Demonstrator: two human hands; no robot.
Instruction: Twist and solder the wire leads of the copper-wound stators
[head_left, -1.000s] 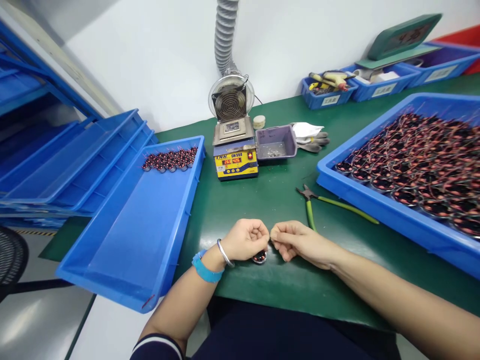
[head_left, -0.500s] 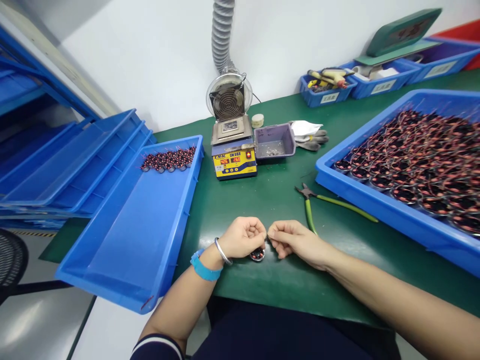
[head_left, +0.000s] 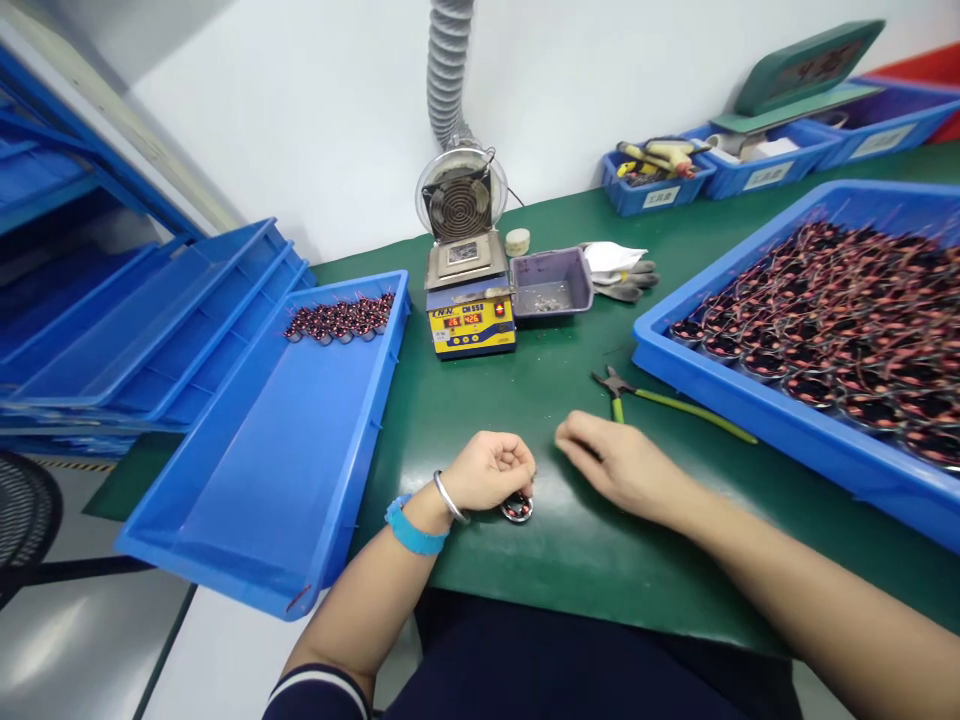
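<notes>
My left hand [head_left: 499,472] is closed in a pinch above a small round copper-wound part [head_left: 517,508], which has a metal rim and rests on the green table. The fingers hide its upper side, and the thin wires at their tips are too small to make out clearly. To the right, my right hand [head_left: 619,465] is held over the table with index finger and thumb apart and nothing visible between them. Just beyond it lie wire cutters [head_left: 616,384] with green handles, jaws spread; one handle is partly covered by the hand.
A blue tray [head_left: 247,470] at left holds a few rows of copper-wound parts [head_left: 341,318]. Another blue tray [head_left: 757,400] at right is crowded with wired parts. Behind stand a yellow-blue solder pot [head_left: 472,325], a purple bin [head_left: 551,280], gloves [head_left: 626,275] and tool boxes [head_left: 656,190].
My right hand has drawn away from my left hand, moving right and slightly forward toward the cutters, and its fingers have loosened from a pinch. My left hand stays at the round part.
</notes>
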